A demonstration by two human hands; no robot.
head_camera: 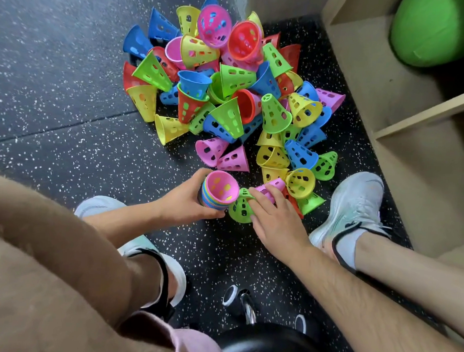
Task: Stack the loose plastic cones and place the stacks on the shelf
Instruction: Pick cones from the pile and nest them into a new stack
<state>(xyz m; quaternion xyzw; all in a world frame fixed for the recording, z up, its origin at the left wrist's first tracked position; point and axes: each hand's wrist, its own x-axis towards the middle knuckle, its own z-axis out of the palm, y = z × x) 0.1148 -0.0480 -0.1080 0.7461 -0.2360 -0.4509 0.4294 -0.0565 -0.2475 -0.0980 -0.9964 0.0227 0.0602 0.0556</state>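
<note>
Cones in five colours (blue, yellow, pink, red, green) lie in one loose pile [229, 90] on the speckled black floor [56, 88] in front of me, too tangled and overlapped for me to count. My left hand [182, 200] grips one nested stack [219, 191], fingers and thumb wrapped round its rims, mouth tilted up with a pink cone innermost. The rims sit too tight to number.

My right hand [276, 223] reaches across the near edge of the pile. Its fingers lie over a pink cone [267, 189] on its side, and its thumb is at a green cone [240, 208] that touches the stack. Whether I have actually pinched either, I cannot tell. A yellow cone [301, 183] leans against that pink one, with a red one wedged underneath.

Two more pink cones [221, 154] lie side by side just beyond the stack.

My two pale shoes flank the work: the right shoe [357, 208] just beside the nearest cones, between them and the wooden shelf [414, 125]; the left shoe [102, 204] partly behind my forearm. One green ball [434, 33] sits in the shelf's upper compartment. Under me is one black stool seat [271, 342], with two casters [229, 295] showing.
</note>
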